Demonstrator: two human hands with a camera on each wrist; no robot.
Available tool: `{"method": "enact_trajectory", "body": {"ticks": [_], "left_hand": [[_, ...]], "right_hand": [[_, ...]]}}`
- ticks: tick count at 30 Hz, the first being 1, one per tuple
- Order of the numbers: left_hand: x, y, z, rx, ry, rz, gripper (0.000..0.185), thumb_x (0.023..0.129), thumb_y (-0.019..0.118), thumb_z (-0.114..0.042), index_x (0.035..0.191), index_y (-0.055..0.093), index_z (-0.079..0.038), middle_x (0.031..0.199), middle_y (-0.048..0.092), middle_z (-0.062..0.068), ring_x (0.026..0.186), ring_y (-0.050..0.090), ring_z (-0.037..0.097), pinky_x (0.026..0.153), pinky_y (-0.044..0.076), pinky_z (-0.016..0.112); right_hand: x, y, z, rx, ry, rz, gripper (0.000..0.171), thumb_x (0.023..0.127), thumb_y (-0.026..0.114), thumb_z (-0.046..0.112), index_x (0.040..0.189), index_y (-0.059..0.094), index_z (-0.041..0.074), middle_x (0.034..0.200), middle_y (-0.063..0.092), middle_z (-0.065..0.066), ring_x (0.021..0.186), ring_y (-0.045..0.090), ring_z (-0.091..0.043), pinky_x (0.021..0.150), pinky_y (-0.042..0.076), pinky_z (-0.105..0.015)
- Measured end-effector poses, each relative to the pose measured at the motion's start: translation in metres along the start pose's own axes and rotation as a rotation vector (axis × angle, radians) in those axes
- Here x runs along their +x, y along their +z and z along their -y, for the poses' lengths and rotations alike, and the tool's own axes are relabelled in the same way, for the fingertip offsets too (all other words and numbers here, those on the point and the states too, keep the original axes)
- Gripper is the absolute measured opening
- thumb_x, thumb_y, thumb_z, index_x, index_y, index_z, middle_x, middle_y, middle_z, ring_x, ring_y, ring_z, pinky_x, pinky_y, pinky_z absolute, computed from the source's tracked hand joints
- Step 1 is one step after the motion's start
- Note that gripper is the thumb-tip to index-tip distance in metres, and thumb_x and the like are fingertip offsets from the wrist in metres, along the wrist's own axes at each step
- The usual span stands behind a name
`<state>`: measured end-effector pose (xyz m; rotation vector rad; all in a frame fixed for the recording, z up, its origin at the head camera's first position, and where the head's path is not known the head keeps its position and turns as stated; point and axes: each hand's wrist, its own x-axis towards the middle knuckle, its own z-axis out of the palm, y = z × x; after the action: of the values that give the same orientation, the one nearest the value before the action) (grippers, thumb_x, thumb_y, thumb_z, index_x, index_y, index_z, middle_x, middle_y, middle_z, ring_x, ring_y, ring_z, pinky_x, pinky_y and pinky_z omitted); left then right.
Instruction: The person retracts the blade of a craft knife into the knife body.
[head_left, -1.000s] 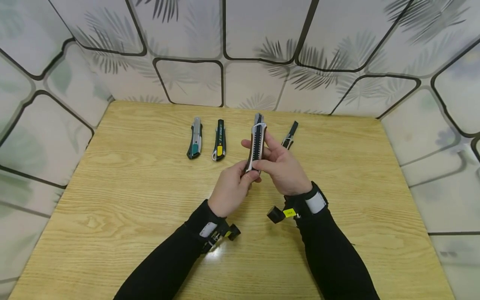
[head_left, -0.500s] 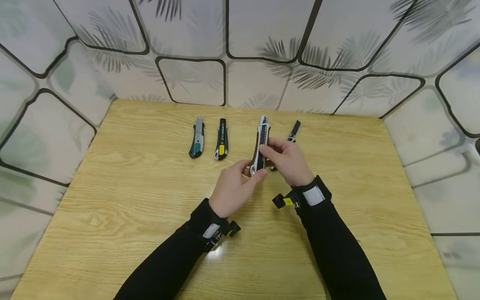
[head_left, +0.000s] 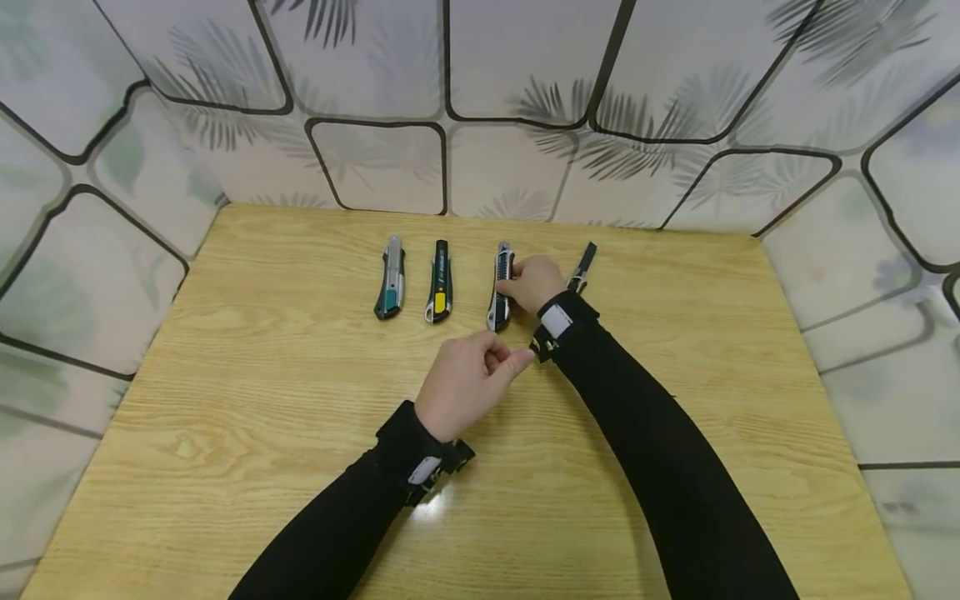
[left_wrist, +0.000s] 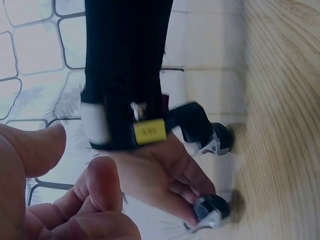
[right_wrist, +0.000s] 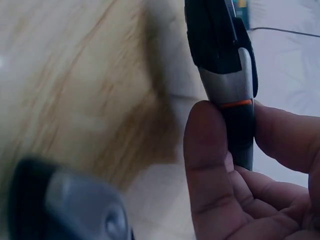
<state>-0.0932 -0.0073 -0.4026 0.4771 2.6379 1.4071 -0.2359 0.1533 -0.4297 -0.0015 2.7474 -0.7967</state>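
Wooden table carries 4 utility knives in a row beyond the hands. Right hand pinches the silver-black knife, 3rd from left; left hand hovers behind it, loosely curled, holding nothing. Risk: careless release could skew it against the slim knife beside the right hand.

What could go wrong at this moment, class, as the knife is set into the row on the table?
1. The right hand pinches the silver and black utility knife from the side; it might slip or land crooked.
2. The slim black knife lies close beside that hand, so the wrist could nudge it.
3. The left hand hovers empty, giving no support.
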Motion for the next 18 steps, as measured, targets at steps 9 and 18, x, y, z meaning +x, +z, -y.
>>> {"method": "enact_trajectory", "body": {"ticks": [9, 18], "left_hand": [[0.000, 0.003, 0.000, 0.013, 0.024, 0.021, 0.034, 0.105, 0.071, -0.041, 0.086, 0.070, -0.012, 0.066, 0.058, -0.004, 0.057, 0.049, 0.009, 0.055, 0.040, 0.025], [-0.002, 0.004, -0.001, -0.003, 0.024, 0.043, 0.034, 0.106, 0.069, -0.042, 0.089, 0.070, -0.012, 0.066, 0.059, -0.003, 0.055, 0.048, 0.009, 0.055, 0.039, 0.025]], "right_hand": [[-0.016, -0.005, -0.004, 0.101, 0.002, 0.013, 0.057, 0.107, 0.069, 0.030, 0.152, 0.055, -0.002, 0.138, 0.070, -0.021, 0.123, 0.069, -0.035, 0.103, 0.056, -0.044], [-0.040, -0.025, -0.062, 0.020, 0.077, -0.225, 0.043, 0.106, 0.066, 0.042, 0.094, 0.068, 0.001, 0.076, 0.064, -0.010, 0.067, 0.059, -0.025, 0.062, 0.046, -0.035]]}}
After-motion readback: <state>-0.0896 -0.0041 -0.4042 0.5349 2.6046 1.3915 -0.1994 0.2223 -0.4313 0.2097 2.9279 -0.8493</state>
